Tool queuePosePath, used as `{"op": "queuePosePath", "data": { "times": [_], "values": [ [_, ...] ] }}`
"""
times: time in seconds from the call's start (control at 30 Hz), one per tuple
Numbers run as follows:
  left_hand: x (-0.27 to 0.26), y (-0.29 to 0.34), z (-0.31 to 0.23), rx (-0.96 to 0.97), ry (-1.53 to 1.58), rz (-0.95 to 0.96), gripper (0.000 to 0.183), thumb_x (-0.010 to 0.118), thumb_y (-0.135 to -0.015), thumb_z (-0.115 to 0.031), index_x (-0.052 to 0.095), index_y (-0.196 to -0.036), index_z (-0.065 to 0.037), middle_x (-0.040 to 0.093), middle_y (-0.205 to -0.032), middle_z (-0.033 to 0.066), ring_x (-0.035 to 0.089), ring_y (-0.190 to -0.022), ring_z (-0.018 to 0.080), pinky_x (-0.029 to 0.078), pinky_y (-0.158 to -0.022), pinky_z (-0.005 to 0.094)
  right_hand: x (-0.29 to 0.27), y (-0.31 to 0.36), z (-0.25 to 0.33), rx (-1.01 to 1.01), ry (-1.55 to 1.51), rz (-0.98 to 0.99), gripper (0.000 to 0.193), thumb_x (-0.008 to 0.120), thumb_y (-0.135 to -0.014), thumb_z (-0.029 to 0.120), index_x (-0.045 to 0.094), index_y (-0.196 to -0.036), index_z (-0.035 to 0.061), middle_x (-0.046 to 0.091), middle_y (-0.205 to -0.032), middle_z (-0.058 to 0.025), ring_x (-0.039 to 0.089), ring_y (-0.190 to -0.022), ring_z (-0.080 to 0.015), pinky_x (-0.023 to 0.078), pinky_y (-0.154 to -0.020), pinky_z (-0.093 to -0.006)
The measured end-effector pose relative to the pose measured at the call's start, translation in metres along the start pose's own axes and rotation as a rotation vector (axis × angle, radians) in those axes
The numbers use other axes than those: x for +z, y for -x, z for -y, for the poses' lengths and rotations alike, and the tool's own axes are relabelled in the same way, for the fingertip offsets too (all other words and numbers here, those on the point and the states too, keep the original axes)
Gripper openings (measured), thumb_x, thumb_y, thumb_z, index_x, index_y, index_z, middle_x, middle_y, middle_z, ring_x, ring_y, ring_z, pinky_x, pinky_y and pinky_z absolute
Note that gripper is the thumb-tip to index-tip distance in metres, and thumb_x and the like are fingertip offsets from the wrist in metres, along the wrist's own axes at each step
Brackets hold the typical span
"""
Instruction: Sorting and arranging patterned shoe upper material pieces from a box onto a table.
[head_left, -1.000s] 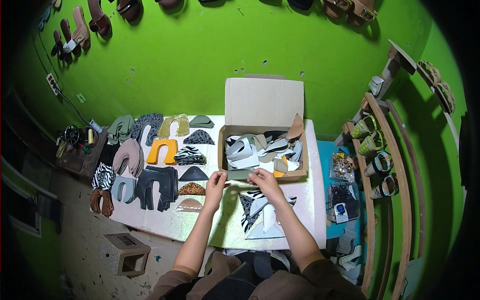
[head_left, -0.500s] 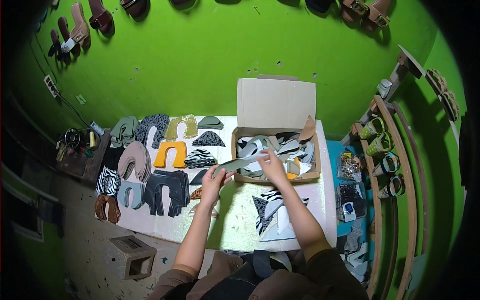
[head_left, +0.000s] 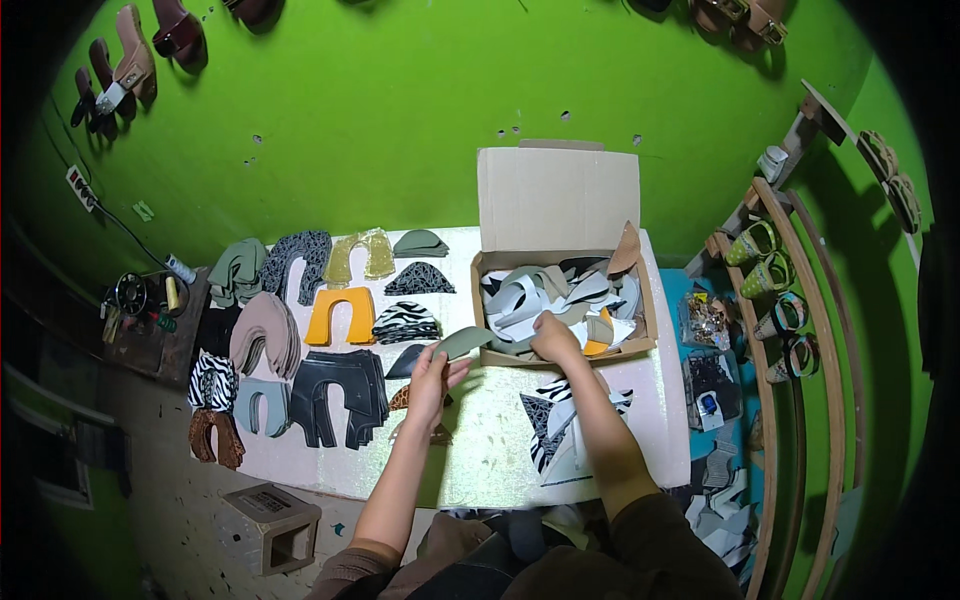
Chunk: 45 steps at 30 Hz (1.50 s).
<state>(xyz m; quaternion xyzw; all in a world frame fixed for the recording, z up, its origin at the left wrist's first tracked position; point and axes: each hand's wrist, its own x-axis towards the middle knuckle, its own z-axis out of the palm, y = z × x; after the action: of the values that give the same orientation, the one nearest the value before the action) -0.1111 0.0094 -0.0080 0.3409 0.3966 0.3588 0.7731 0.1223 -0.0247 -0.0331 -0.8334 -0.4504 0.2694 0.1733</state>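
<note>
My left hand (head_left: 430, 384) pinches a curved olive-green cut piece (head_left: 464, 343) above the table, left of an open cardboard box (head_left: 560, 200). My right hand (head_left: 554, 340) is closed at the box's front edge, over a heap of mixed cut pieces (head_left: 517, 303) in white, grey, green and black. Whether it grips one of them is hidden by the fingers. Close to my left hand are a dark half-moon piece (head_left: 405, 361) and a stack of zebra-print half-moons (head_left: 407, 322).
Stacks of U-shaped pieces, among them yellow-orange (head_left: 342, 314), black (head_left: 340, 395) and pink (head_left: 264, 338), cover the table's left side. Patterned scraps (head_left: 560, 425) lie before the box. A wooden rack (head_left: 800, 400) with sandals stands at right, a stool (head_left: 268, 525) at lower left.
My right hand has drawn away from the piece in my left hand and dropped to the box, its fingers now closed. The left hand keeps the green piece, slightly lower.
</note>
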Motion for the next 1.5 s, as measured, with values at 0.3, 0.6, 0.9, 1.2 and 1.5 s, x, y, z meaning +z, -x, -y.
{"op": "queuePosePath", "data": {
  "times": [0.3, 0.6, 0.9, 1.2, 1.5],
  "values": [
    [-0.003, 0.002, -0.011, -0.035, 0.031, 0.028, 0.028, 0.034, -0.095, -0.011, 0.044, -0.117, 0.002, 0.058, -0.108, 0.0195, 0.061, -0.098, 0.0261, 0.051, -0.081, 0.0293, -0.079, 0.043, 0.037, -0.35, -0.433, -0.205, 0.029, 0.059, -0.076, 0.005, 0.052, -0.104, 0.004, 0.054, -0.079, -0.0041, 0.051, -0.067, -0.0118, 0.045, -0.066, -0.0252],
    [0.015, -0.002, -0.016, -0.105, 0.06, 0.169, 0.031, 0.036, -0.096, -0.014, 0.043, -0.119, 0.005, 0.056, -0.111, 0.0197, 0.06, -0.101, 0.0236, 0.051, -0.085, 0.028, -0.069, 0.057, 0.059, -0.533, -0.811, 0.151, 0.015, 0.056, -0.083, 0.001, 0.052, -0.098, 0.0021, 0.055, -0.086, -0.0003, 0.056, -0.076, -0.006, 0.044, -0.067, -0.0203],
    [0.007, -0.003, -0.016, -0.128, -0.017, 0.335, 0.035, 0.036, -0.097, -0.018, 0.043, -0.123, 0.004, 0.053, -0.118, 0.0154, 0.055, -0.109, 0.0223, 0.046, -0.091, 0.03, -0.043, 0.038, 0.051, -0.457, -0.535, 0.102, 0.013, 0.057, -0.081, 0.003, 0.055, -0.094, 0.0024, 0.056, -0.08, -0.0025, 0.052, -0.068, -0.0076, 0.043, -0.064, -0.0229],
    [0.005, -0.009, -0.016, -0.167, 0.097, 0.351, 0.037, 0.034, -0.098, -0.02, 0.041, -0.124, 0.005, 0.053, -0.118, 0.0165, 0.055, -0.11, 0.0245, 0.046, -0.091, 0.0307, -0.048, 0.037, 0.057, -0.465, -0.394, 0.055, 0.016, 0.056, -0.08, 0.006, 0.056, -0.095, 0.0028, 0.062, -0.087, -0.0081, 0.055, -0.071, -0.0177, 0.046, -0.069, -0.0295],
    [-0.001, -0.018, -0.015, -0.1, -0.01, 0.292, 0.034, 0.048, -0.092, -0.009, 0.044, -0.122, 0.005, 0.058, -0.11, 0.0124, 0.059, -0.1, 0.0175, 0.05, -0.082, 0.0221, -0.033, 0.024, 0.06, -0.485, -0.373, -0.032, 0.025, 0.058, -0.083, 0.013, 0.054, -0.105, 0.0024, 0.061, -0.091, -0.0103, 0.057, -0.074, -0.0172, 0.046, -0.071, -0.0282]
  ]
}}
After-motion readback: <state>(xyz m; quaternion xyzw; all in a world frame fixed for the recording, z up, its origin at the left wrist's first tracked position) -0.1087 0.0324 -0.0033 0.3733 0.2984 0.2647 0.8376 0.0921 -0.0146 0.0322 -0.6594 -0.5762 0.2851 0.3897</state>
